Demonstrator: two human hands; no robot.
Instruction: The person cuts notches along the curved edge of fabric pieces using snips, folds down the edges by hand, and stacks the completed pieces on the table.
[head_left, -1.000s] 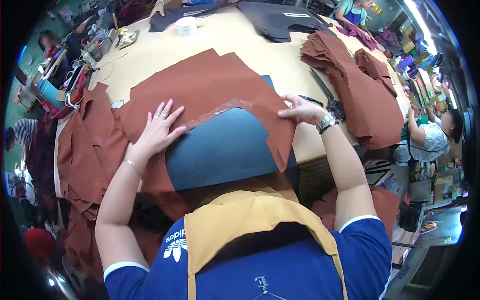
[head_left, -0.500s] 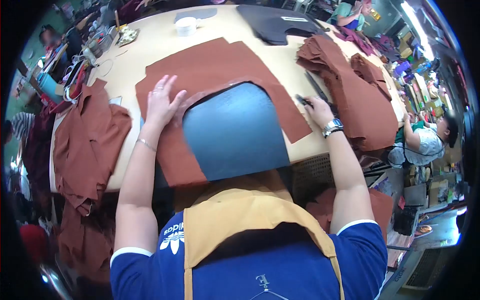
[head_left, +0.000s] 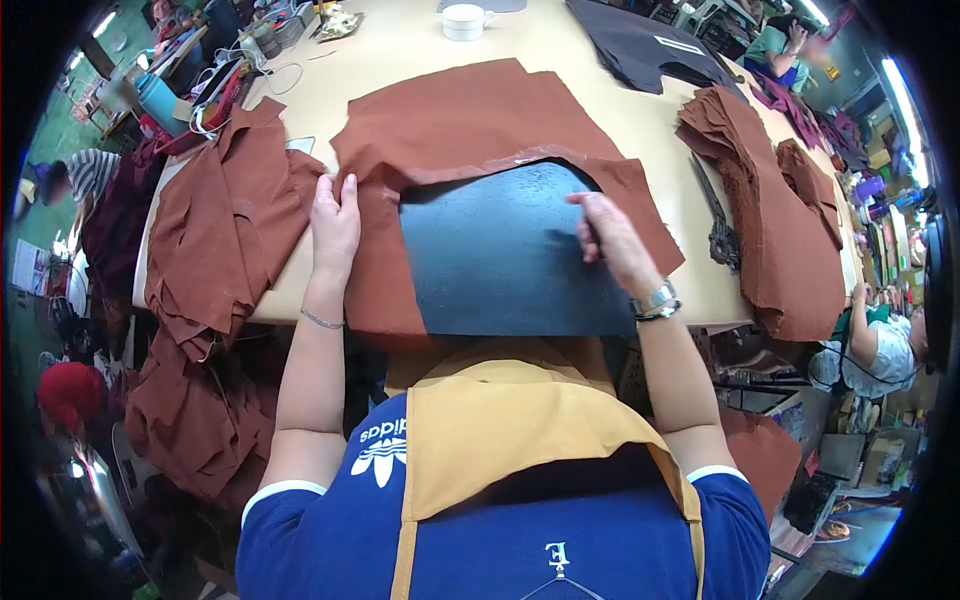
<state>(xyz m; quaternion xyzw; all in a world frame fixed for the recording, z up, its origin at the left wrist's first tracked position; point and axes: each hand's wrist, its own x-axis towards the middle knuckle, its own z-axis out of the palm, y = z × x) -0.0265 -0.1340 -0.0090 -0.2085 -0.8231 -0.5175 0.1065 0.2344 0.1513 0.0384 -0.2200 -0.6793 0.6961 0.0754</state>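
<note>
A large reddish-brown fabric piece (head_left: 470, 110) with a curved cut-out lies on the table, around and partly over a black board (head_left: 500, 255). At the fabric's left edge, my left hand (head_left: 337, 225) is closed, the edge between thumb and fingers. Over the board's right part hovers my right hand (head_left: 612, 240), its index finger stretched forward and the others bent. I see nothing held in it. Dark scissors (head_left: 717, 220) lie to the right of that hand, beside a stack of brown fabric pieces (head_left: 775, 220).
More brown fabric (head_left: 225, 220) is heaped at the left and hangs over the table's edge. At the back are a white cup (head_left: 464, 22) and dark cut pieces (head_left: 640, 45). Cables and a red tray (head_left: 215, 105) stand at the left. A co-worker (head_left: 875, 345) is on the right.
My right hand has left the scissors on the table and moved left over the board. My left hand went from lying spread on the fabric to its left edge. The view has shifted.
</note>
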